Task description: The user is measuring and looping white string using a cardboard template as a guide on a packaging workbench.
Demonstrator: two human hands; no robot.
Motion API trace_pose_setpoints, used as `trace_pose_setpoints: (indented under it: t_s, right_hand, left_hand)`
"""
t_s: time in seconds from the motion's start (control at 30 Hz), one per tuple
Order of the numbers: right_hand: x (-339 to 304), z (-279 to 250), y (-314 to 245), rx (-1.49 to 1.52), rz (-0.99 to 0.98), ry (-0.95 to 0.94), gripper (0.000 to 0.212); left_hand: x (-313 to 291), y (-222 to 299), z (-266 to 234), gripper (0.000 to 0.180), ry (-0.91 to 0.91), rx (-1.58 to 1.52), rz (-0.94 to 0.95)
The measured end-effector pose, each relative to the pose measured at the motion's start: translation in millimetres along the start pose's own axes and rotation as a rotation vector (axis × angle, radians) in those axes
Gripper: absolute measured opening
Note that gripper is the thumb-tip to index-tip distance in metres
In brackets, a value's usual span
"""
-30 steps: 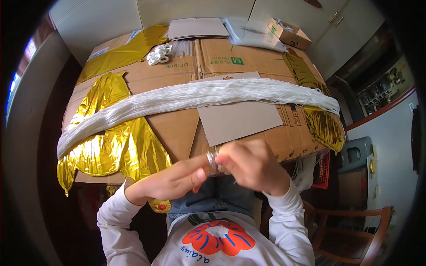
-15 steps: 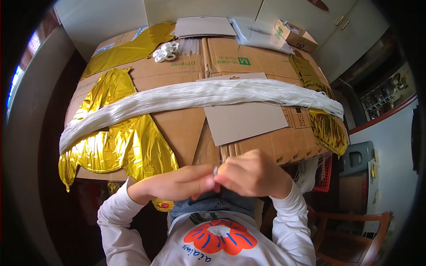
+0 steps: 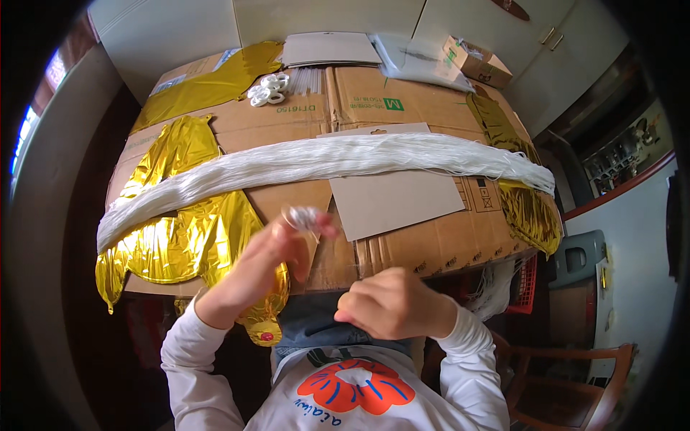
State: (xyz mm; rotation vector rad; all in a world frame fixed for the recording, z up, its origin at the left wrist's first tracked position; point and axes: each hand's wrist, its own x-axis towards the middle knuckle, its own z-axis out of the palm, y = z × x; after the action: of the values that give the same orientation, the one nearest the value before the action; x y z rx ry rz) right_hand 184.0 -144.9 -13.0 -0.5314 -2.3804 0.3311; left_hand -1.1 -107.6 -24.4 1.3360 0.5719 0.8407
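Note:
My left hand (image 3: pixel 269 251) is raised over the front of the cardboard, blurred by motion, with a small wound bundle of white string (image 3: pixel 305 218) around its fingertips. Closer to my body and to the right, my right hand (image 3: pixel 394 305) is closed in a fist. Whatever its fingers pinch is hidden. Beyond both hands, a long hank of white string (image 3: pixel 316 158) stretches across the table. The hank crosses a shiny gold foil balloon (image 3: pixel 215 223) on the left and a grey card sheet (image 3: pixel 399 205) in the middle.
Flattened cardboard (image 3: pixel 302 201) covers the table. Farther back lie white rings (image 3: pixel 267 90), a stack of grey cards (image 3: pixel 330 49), clear plastic bags (image 3: pixel 417 61) and a small carton (image 3: pixel 478 61). More gold foil (image 3: pixel 528 212) hangs at the right edge. A wooden chair (image 3: pixel 568 373) stands right.
My hands were together in front of my body. The left has moved up and forward with the string on its fingers; the right has dropped slightly nearer and stays closed.

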Motion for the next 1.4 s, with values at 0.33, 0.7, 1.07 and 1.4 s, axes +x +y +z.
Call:
trace_pose_setpoints:
  t_s: [0.33, 0.7, 1.07, 1.4]
  right_hand:
    - [16, -18, 33, 0.248, -0.003, 0.082, 0.044]
    - [-5, 22, 0, 0.546, 0.490, 0.317, 0.037]
    - [-7, 27, 20, 0.418, 0.405, 0.300, 0.040]
    - [-3, 27, 31, 0.232, 0.312, 0.337, 0.039]
  left_hand:
    - [-6, -7, 10, 0.059, -0.320, 0.066, -0.228]
    - [-8, 1, 20, 0.060, -0.192, -0.026, -0.127]
    - [-6, 0, 12, 0.062, -0.180, 0.234, -0.059]
    - [6, -10, 15, 0.093, -0.400, -0.167, -0.142]
